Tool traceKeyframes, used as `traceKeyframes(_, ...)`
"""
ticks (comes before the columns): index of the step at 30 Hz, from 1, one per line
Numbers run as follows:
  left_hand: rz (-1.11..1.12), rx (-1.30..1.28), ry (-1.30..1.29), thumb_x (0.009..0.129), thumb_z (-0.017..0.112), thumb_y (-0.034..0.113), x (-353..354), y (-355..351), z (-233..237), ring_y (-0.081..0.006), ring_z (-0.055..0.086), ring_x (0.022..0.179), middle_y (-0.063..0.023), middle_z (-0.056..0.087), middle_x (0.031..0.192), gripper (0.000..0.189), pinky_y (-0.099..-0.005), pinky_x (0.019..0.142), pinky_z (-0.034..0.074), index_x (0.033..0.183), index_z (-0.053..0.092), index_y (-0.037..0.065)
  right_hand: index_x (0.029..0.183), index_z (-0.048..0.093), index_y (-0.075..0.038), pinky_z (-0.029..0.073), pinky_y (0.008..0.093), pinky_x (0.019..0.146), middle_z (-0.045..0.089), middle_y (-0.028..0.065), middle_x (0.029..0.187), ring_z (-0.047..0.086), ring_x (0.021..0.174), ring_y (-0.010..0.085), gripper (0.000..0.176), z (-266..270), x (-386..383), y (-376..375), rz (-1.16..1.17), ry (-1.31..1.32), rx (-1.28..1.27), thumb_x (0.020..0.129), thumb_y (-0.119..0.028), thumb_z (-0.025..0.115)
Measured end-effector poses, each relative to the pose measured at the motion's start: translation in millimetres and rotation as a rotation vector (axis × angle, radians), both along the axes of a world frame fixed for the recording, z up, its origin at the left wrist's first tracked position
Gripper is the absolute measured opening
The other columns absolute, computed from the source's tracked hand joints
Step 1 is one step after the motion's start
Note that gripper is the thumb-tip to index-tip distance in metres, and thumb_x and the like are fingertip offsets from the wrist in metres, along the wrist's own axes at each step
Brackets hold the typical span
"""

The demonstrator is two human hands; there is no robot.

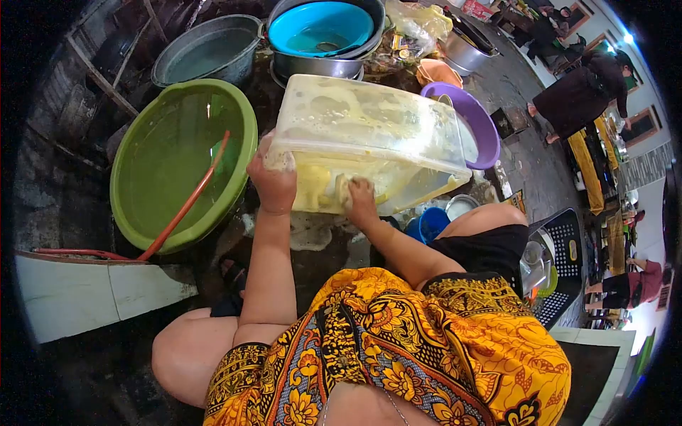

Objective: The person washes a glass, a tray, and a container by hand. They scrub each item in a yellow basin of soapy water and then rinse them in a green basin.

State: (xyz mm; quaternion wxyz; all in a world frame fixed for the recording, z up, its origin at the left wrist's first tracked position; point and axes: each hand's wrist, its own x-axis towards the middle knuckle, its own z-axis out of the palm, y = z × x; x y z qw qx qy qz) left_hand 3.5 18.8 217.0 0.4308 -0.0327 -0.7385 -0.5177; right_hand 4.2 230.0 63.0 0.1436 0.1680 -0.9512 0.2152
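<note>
Scrubbing step, I judge: left hand (273, 181), grip closed on the near corner of the tilted, soapy clear rectangular plastic tub (369, 135); right hand (361, 200) presses its wall just beside, its hold unclear. Rinsing next would call for the green round plastic basin (142, 206), left of the grip.

Ahead: container (369, 135) fills the space. Left: green basin (186, 84) with red hose (188, 202) blocks my reach. Right: purple basin (484, 124) crowds in. Only open passage I see: wet floor (312, 266) strip beneath the container's near edge.
</note>
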Motion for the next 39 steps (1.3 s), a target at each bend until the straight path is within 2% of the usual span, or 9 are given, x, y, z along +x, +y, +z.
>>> traceKeyframes(5, -0.001, -0.028, 0.004, 0.069, 0.056, -0.005, -4.4, 1.9, 5.2, -0.0327, 0.061, 0.087, -0.0182, 0.063, 0.092, 0.033, -0.0368, 0.078, 0.047, 0.102, 0.058, -0.002, 0.105, 0.053, 0.000, 0.034, 0.0446, 0.094, 0.053, 0.0205, 0.101, 0.047, 0.103, 0.0376, 0.040, -1.2, -46.0, -42.7, 0.060, -0.101, -0.063, 0.065, -0.005, 0.060)
traceKeyframes(10, 0.043, -0.027, -0.025, 0.070, 0.056, -0.004, -8.3, -5.5, -2.3, -0.0302, 0.062, 0.083, -0.0169, 0.063, 0.088, 0.030, -0.0349, 0.076, 0.048, 0.100, 0.058, -0.002, 0.108, 0.052, -0.001, 0.031, 0.0420, 0.101, 0.050, 0.0202, 0.114, 0.045, 0.111, 0.0364, 0.045, -7.5, -42.1, -90.9, 0.369, -0.136, 0.015, 0.064, -0.005, 0.061)
traceKeyframes(13, 0.047, -0.020, 0.019, 0.071, 0.056, -0.004, -8.9, -5.0, -4.1, -0.0298, 0.062, 0.080, -0.0164, 0.064, 0.087, 0.029, -0.0344, 0.074, 0.048, 0.099, 0.059, -0.002, 0.113, 0.051, -0.001, 0.030, 0.0417, 0.103, 0.044, 0.0212, 0.125, 0.041, 0.117, 0.0371, 0.050, -2.7, -31.0, -76.2, 0.537, -0.383, 0.130, 0.065, -0.005, 0.062)
traceKeyframes(16, 0.022, 0.010, 0.024, 0.071, 0.056, -0.003, -9.9, -4.6, 1.4, -0.0309, 0.063, 0.079, -0.0164, 0.064, 0.086, 0.028, -0.0350, 0.072, 0.048, 0.099, 0.059, -0.002, 0.112, 0.051, -0.003, 0.032, 0.0428, 0.101, 0.044, 0.0205, 0.123, 0.041, 0.116, 0.0384, 0.047, -5.8, -6.2, -47.0, 0.664, -0.298, 0.040, 0.066, -0.004, 0.061)
traceKeyframes(20, 0.080, -0.030, 0.034, 0.072, 0.055, -0.003, -8.6, -4.7, 3.1, -0.0320, 0.062, 0.080, -0.0162, 0.064, 0.086, 0.027, -0.0366, 0.072, 0.048, 0.098, 0.059, -0.001, 0.107, 0.053, -0.004, 0.037, 0.0448, 0.094, 0.048, 0.0185, 0.114, 0.046, 0.107, 0.0384, 0.039, 3.1, 0.2, -8.9, 0.688, -0.244, -0.031, 0.069, -0.006, 0.060)
traceKeyframes(25, 0.051, -0.061, 0.002, 0.073, 0.056, -0.003, -4.6, -2.2, 8.5, -0.0330, 0.062, 0.080, -0.0161, 0.064, 0.086, 0.025, -0.0371, 0.072, 0.048, 0.097, 0.060, 0.000, 0.099, 0.051, -0.002, 0.045, 0.0431, 0.080, 0.048, 0.0184, 0.106, 0.049, 0.098, 0.0367, 0.031, 14.4, -31.9, -27.9, 0.143, -0.157, 0.164, 0.070, -0.008, 0.059)
traceKeyframes(31, 0.089, -0.076, -0.003, 0.073, 0.056, -0.003, -13.5, 3.8, 6.8, -0.0326, 0.062, 0.082, -0.0162, 0.064, 0.087, 0.023, -0.0371, 0.073, 0.048, 0.096, 0.059, 0.000, 0.099, 0.052, -0.002, 0.045, 0.0423, 0.080, 0.048, 0.0180, 0.111, 0.047, 0.104, 0.0333, 0.028, 3.6, -35.1, -101.1, 0.308, -0.115, 0.251, 0.076, -0.016, 0.059)
traceKeyframes(38, -0.082, 0.004, -0.007, 0.073, 0.057, -0.003, -13.2, 12.3, 5.6, -0.0330, 0.061, 0.086, -0.0175, 0.063, 0.092, 0.024, -0.0357, 0.076, 0.048, 0.098, 0.059, -0.001, 0.106, 0.052, -0.006, 0.046, 0.0421, 0.081, 0.047, 0.0182, 0.116, 0.046, 0.107, 0.0340, 0.032, -1.5, -30.3, -38.6, 0.417, -0.188, 0.176, 0.078, -0.020, 0.058)
traceKeyframes(39, -0.086, 0.009, -0.009, 0.073, 0.057, -0.003, -13.2, 14.8, 4.8, -0.0330, 0.061, 0.086, -0.0175, 0.063, 0.092, 0.024, -0.0357, 0.076, 0.048, 0.098, 0.059, -0.001, 0.101, 0.051, -0.006, 0.046, 0.0431, 0.079, 0.048, 0.0167, 0.110, 0.047, 0.103, 0.0344, 0.029, 1.2, -35.4, -24.2, 0.279, -0.143, 0.183, 0.073, -0.013, 0.055)
